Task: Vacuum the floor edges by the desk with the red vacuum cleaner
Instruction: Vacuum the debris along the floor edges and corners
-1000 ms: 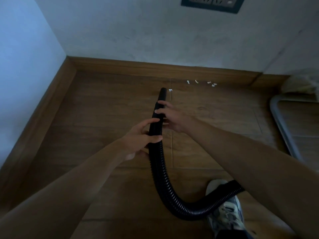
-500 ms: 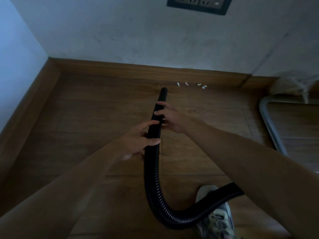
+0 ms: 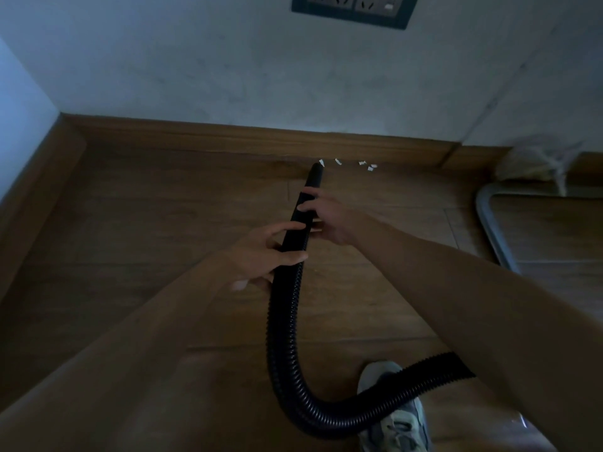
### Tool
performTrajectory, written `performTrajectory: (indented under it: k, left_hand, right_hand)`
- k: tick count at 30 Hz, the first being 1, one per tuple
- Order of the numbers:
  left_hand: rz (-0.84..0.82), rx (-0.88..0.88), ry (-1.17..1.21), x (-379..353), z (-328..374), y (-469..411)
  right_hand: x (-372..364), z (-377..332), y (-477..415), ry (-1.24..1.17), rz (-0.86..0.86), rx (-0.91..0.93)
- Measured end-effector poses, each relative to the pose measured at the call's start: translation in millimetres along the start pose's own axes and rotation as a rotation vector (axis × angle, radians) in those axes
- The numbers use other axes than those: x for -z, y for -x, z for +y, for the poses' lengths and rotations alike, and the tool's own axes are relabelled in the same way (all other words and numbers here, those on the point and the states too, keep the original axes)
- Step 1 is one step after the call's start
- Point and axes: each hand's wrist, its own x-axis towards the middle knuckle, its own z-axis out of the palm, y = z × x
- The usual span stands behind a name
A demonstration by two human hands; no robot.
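The left hand (image 3: 266, 252) has thumb and fingers wrapped round the black corrugated hose (image 3: 284, 324), just where the ribbing gives way to the smooth nozzle (image 3: 306, 203). The hose looks light and floppy to me, and held by the ribbed part alone it would let the tip wander. The stiff nozzle seems the better place to steer from. The right hand (image 3: 329, 220) grips it there, further forward, with its fingers curled over the tube. The tip sits low against the wooden skirting board (image 3: 195, 135), at or just beside the first of the white paper scraps (image 3: 337, 162) strewn along the floor edge. Behind the hands the hose sags in a loop past the person's shoe (image 3: 396, 425) and runs off under the right arm, so the red body of the cleaner is out of sight. Far right lies a grey metal tube frame (image 3: 489, 230), well apart from the nozzle
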Motion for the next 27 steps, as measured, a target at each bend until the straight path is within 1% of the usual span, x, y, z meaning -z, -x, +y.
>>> performTrajectory:
  k: [4,9,15,21,27]
  left_hand:
    - [-0.009,0.003,0.022,0.9,0.5,-4.8]
    - [-0.029,0.001,-0.017,-4.7,2.3,-12.9]
    - [-0.033,0.002,0.031,-6.5,3.4,-17.9]
    - [-0.003,-0.026,0.048,-14.2,7.9,-33.1]
    - [-0.012,-0.046,0.042,-19.1,10.6,-45.3]
  right_hand:
    - [3.9,-2.3,-3.5,0.024,-0.012,-0.003]
    - [8.7,0.2,-6.3,0.060,0.000,-0.005]
    - [11.1,-1.8,-12.3,0.084,0.028,0.010]
    - [15.5,-7.7,-20.8,0.118,0.089,0.029]
    - [23.8,-10.2,-23.7,0.120,0.133,0.033]
